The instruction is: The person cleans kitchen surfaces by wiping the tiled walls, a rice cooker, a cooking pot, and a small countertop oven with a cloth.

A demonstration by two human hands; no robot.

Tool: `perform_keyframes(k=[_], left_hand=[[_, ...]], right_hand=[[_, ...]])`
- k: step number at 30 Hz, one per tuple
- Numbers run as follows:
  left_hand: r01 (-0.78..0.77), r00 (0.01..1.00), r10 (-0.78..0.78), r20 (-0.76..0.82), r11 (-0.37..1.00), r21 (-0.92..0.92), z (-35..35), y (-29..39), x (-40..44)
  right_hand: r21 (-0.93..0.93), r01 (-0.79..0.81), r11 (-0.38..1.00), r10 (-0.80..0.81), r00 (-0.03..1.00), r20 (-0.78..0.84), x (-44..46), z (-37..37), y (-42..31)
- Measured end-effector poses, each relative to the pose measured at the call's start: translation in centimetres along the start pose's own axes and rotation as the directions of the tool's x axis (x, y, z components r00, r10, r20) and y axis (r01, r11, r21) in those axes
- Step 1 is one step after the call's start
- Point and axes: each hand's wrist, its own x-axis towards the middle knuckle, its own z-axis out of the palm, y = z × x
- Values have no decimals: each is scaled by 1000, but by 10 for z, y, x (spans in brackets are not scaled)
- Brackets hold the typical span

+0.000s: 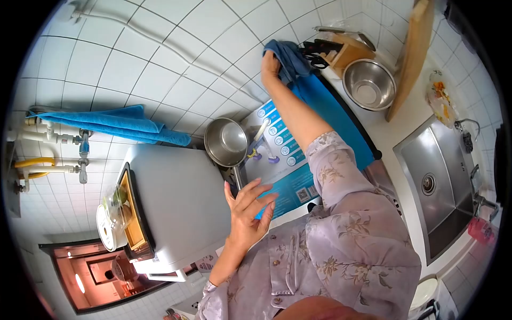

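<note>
My right hand (pixel 271 68) is closed on a dark blue cloth (pixel 290 60) at the far end of a blue printed panel (pixel 333 120), beside the tiled wall. Its fingers are partly hidden by the cloth. My left hand (pixel 248 210) is raised with the fingers apart and holds nothing. It is near the handle of a steel saucepan (pixel 226 141); I cannot tell if they touch. The saucepan stands by the wall at the panel's left edge. The panel bears white icons, a QR code and a picture with purple parts.
A knife block (pixel 346 53) with black-handled knives and scissors stands by a steel bowl (pixel 369 84). A wooden board (pixel 410 58) leans nearby. The steel sink (pixel 437 181) lies right. Left are a white appliance (pixel 178 200) and a hanging bright blue towel (pixel 117 124).
</note>
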Motion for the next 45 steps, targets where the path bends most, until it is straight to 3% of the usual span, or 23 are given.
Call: perform_keyframes(k=[1, 2, 3, 5, 7, 9, 12, 16, 20, 22, 23, 25, 26, 27, 29, 32, 35, 37, 38, 41, 42, 44, 45], left_hand=[[-31, 1000, 31, -6, 1000, -5, -1, 2, 0], [-59, 998, 59, -13, 998, -10, -2, 4, 0], [-70, 997, 69, -18, 998, -10, -5, 8, 0], [-118, 992, 118, -36, 993, -7, -10, 15, 0], [-152, 987, 151, -51, 988, -17, -14, 20, -2], [-182, 982, 180, -64, 983, -34, -16, 25, -5], [-272, 962, 267, -62, 958, -90, -16, 33, -11], [-394, 918, 395, -36, 900, -187, -10, 45, -17], [-481, 855, 518, 34, 815, -323, -2, 64, -26], [-515, 821, 569, 45, 773, -371, 0, 77, -28], [-528, 804, 592, 53, 753, -393, 1, 82, -31], [-547, 783, 620, 48, 724, -420, 6, 91, -39], [-544, 779, 624, 64, 723, -427, 7, 96, -43], [-540, 776, 626, 79, 724, -429, 8, 102, -46], [-538, 769, 632, 95, 720, -439, 12, 111, -52], [-487, 787, 593, 170, 766, -420, 30, 122, -56], [-373, 857, 484, 177, 819, -436, 61, 135, -52], [-214, 903, 385, 193, 790, -575, 89, 130, -42], [-108, 928, 308, 208, 759, -643, 111, 120, -35], [389, 886, 72, 459, 426, -817, 124, 147, -22], [392, 884, 71, 462, 425, -816, 130, 150, -20], [514, 773, 245, 585, 299, -804, 140, 153, -19], [515, 767, 256, 589, 302, -802, 141, 158, -21]], right_hand=[[34, -36, 999, 33, 996, 85, -5, -3, -15], [162, 44, 986, -67, 988, 137, -13, -9, -28], [336, -4, 942, -70, 976, 207, -16, -12, -33], [720, -292, 629, -68, 902, 426, -20, -22, -42], [739, -503, 448, -170, 763, 623, -32, -62, -73], [701, -593, 395, -186, 696, 694, -55, -108, -118], [695, -642, 324, -299, 627, 719, -69, -156, -140], [721, -627, 293, -347, 633, 692, -88, -220, -149], [804, -453, 386, -222, 800, 557, -111, -284, -164], [805, -458, 378, -471, 653, 593, -115, -319, -167], [819, -426, 385, -471, 673, 571, -121, -335, -168], [849, -203, 487, -435, 787, 438, -134, -365, -169], [850, -185, 494, -435, 793, 426, -137, -378, -169], [758, -4, 652, -447, 805, 390, -138, -390, -169], [614, 177, 769, -466, 813, 350, -138, -414, -171], [780, -165, 604, -360, 816, 451, -138, -446, -169], [786, -221, 578, -412, 752, 515, -144, -472, -162], [775, -230, 588, -365, 779, 509, -170, -499, -181], [772, -235, 591, -348, 789, 506, -179, -511, -189], [708, -327, 626, -268, 762, 589, -190, -536, -195], [659, -283, 697, -224, 787, 575, -193, -542, -192], [606, -228, 762, -186, 819, 543, -200, -555, -192], [618, -285, 733, -159, 812, 562, -206, -561, -195]])
